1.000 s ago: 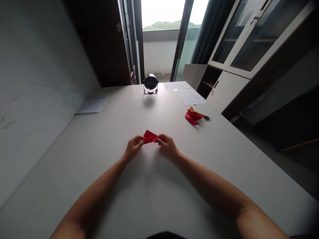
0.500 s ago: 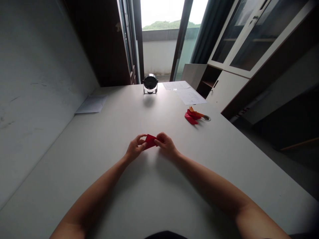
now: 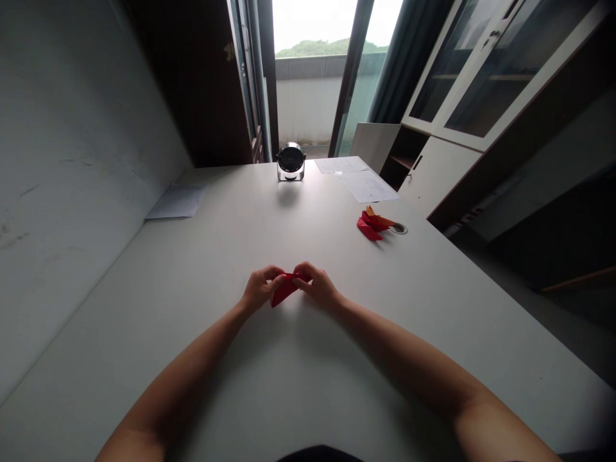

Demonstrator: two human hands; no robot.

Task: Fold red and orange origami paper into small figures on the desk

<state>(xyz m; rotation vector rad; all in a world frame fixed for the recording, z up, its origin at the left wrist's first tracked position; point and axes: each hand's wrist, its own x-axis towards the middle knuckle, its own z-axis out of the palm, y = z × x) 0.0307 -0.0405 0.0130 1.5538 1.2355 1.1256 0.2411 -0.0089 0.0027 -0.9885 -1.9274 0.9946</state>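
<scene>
A small folded piece of red paper [image 3: 283, 290] is held between my two hands, over the middle of the white table [image 3: 289, 385]. My left hand [image 3: 262, 286] pinches its upper left part between thumb and fingers. At its upper right, my right hand [image 3: 314, 282] grips the edge, thumb in front. The paper's pointed lower end hangs down below my left fingertips. My fingers cover part of the upper edge, so its folds there are hidden.
Red and orange folded papers [image 3: 373, 224] lie to the right beside a round cable hole [image 3: 399, 228]. A round black device on a metal stand [image 3: 290, 160] is at the far edge. Paper sheets lie far right [image 3: 366, 185] and far left [image 3: 177, 201], near the wall.
The red paper has turned, and its point now hangs lower towards me. My right hand has shifted slightly left and down, closer to my left hand.
</scene>
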